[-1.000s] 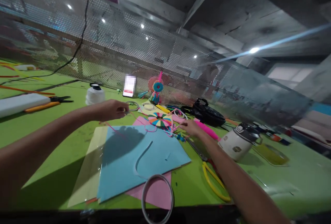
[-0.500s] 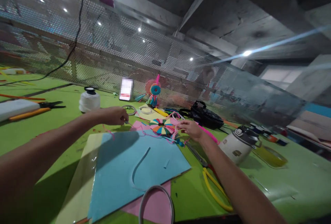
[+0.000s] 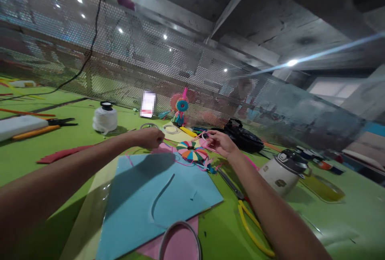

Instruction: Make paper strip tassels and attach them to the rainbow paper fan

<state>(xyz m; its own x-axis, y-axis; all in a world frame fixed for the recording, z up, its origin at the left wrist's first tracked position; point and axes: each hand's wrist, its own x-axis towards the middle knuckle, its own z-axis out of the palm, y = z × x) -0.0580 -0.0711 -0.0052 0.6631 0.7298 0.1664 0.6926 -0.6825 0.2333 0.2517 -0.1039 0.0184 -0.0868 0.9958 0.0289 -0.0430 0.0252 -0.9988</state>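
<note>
My left hand (image 3: pixel 152 138) is closed in a fist above the far edge of a blue sheet (image 3: pixel 135 208), with thin pink string (image 3: pixel 171 148) running from it. My right hand (image 3: pixel 221 144) pinches pink string at the fingertips, just right of a paper wheel (image 3: pixel 192 150) with multicoloured segments. The wheel lies at the sheet's far edge, between my hands, with loops of string around it. A curved pale strip (image 3: pixel 159 196) and a small scrap lie on the sheet. Scissors with yellow handles (image 3: pixel 245 216) lie under my right forearm.
A spool of white thread (image 3: pixel 104 119), pliers (image 3: pixel 61 122) and a red folded strip (image 3: pixel 61 156) are to the left. Behind stand a lit phone (image 3: pixel 148 104) and a finished-looking tasselled ornament (image 3: pixel 181 106). A black bag (image 3: pixel 245 138) and a white jug (image 3: pixel 279 174) are right. A grey ring (image 3: pixel 180 226) lies in front.
My left hand has moved right, closer to the wheel. My right hand has lifted slightly away from the strands beside the wheel. The view has shifted a little.
</note>
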